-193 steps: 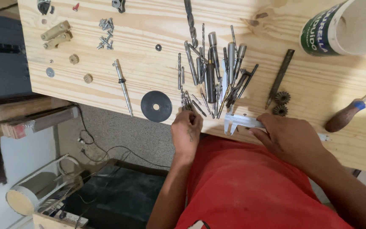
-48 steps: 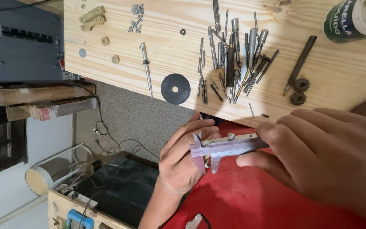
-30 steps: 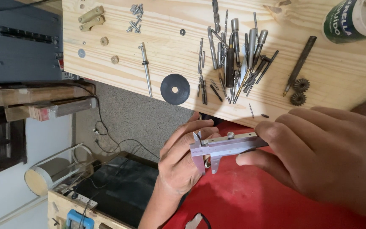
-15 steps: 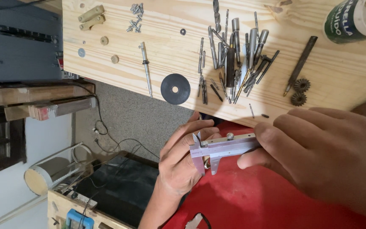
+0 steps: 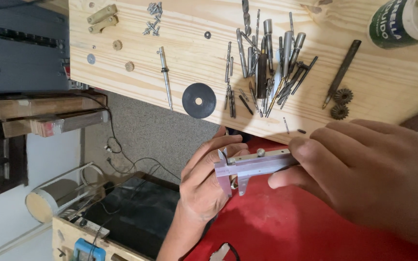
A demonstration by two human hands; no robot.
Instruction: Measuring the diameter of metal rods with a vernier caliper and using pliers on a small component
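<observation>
My right hand [image 5: 364,171] grips the beam of a steel vernier caliper [image 5: 255,164] below the near edge of the wooden bench [image 5: 388,92], over my red shirt. Its thumb rests by the slider. My left hand [image 5: 204,179] curls around the caliper's jaws, with fingertips pinched at them. Whatever sits between the jaws is hidden by the fingers.
On the bench lie a pile of drill bits [image 5: 267,63], a black disc [image 5: 199,100], a thin steel rod [image 5: 165,77], two small gears [image 5: 339,104], a dark punch [image 5: 342,72], screws [image 5: 153,19] and a green-and-white can [image 5: 402,21]. Cables and a black case [image 5: 126,212] lie on the floor.
Since the oldest frame both hands lifted the caliper off the bench edge toward my body. Over the last second only my right fingers shifted slightly along the beam.
</observation>
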